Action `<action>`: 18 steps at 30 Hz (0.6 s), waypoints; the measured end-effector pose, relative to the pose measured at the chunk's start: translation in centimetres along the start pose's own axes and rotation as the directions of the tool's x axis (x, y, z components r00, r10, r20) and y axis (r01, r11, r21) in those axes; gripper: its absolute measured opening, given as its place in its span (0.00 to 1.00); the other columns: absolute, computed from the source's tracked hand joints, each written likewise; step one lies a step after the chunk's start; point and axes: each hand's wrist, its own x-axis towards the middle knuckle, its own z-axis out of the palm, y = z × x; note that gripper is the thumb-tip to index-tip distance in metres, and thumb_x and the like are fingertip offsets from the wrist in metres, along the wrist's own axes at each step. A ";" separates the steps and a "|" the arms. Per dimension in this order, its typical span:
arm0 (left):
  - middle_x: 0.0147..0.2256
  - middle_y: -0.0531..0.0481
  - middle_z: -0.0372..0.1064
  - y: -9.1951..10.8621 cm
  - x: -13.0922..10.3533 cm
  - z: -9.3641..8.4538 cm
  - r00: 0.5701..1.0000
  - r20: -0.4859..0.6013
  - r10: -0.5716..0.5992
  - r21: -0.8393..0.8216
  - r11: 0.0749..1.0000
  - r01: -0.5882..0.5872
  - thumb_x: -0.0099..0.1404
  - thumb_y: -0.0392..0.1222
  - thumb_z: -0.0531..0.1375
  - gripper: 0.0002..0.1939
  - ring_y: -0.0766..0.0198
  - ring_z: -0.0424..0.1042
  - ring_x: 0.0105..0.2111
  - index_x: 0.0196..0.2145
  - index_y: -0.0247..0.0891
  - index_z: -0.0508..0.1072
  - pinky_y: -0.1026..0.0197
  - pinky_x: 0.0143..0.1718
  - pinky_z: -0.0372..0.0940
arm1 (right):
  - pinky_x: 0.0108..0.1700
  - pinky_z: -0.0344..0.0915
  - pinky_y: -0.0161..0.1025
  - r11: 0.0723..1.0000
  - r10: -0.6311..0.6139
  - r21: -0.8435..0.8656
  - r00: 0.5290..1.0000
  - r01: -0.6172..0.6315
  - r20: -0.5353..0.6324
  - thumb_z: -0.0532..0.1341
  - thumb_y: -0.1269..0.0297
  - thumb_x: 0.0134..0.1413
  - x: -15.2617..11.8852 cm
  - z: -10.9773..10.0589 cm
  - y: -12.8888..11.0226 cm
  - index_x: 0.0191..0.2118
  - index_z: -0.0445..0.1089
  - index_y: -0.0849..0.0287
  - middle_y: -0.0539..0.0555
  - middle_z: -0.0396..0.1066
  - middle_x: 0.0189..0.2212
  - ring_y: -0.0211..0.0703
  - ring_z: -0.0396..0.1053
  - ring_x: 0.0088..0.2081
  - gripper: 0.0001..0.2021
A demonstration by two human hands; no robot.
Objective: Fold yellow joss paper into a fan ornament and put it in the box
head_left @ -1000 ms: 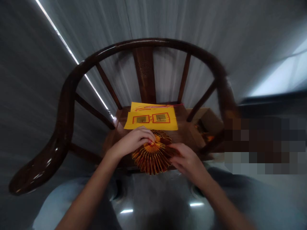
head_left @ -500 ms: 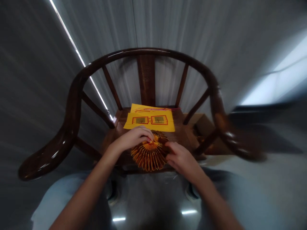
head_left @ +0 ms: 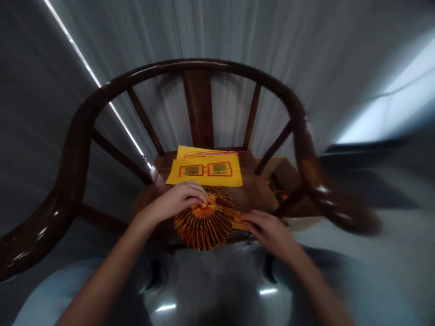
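A round pleated fan of orange and gold paper (head_left: 203, 228) is held over the front of the wooden chair seat (head_left: 251, 192). My left hand (head_left: 186, 197) pinches it at its red centre from the upper left. To the right, my right hand (head_left: 263, 224) has its fingers closed on the end of an orange paper strip (head_left: 234, 217) that stretches out from the fan. Behind the fan, yellow paper sheets (head_left: 205, 181) with red frames and gold squares lie on the seat.
The chair's dark curved armrest (head_left: 204, 65) rings the seat at the back and both sides. Thin pink and red strands (head_left: 217, 153) lie on the rear yellow sheet. An open cardboard box (head_left: 280, 165) stands behind the right armrest.
My right hand has moved right, away from the fan, and an orange strip now stretches between them. My left hand stays at the fan's centre. The whole view has shifted slightly.
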 end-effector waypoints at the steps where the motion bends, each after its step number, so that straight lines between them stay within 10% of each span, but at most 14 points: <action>1: 0.41 0.48 0.77 -0.1 0.1 0.0 1.000 0.005 -0.003 -0.003 1.000 0.003 0.69 0.38 0.58 0.09 0.64 0.74 0.43 0.37 0.41 0.79 0.57 0.46 0.68 | 0.40 0.70 0.37 1.000 0.012 0.006 1.000 -0.012 0.002 0.55 0.71 0.63 0.0 0.2 0.0 0.43 0.72 0.56 0.54 0.73 0.36 0.41 0.73 0.37 0.10; 18: 0.41 0.50 0.77 0.4 0.0 0.2 1.000 -0.006 -0.016 0.045 0.999 0.017 0.69 0.38 0.57 0.09 0.63 0.73 0.43 0.36 0.41 0.78 0.57 0.47 0.67 | 0.36 0.68 0.35 0.992 0.120 -0.026 0.992 -0.122 -0.048 0.56 0.64 0.64 -0.1 1.6 -0.5 0.48 0.68 0.55 0.53 0.77 0.37 0.42 0.76 0.35 0.09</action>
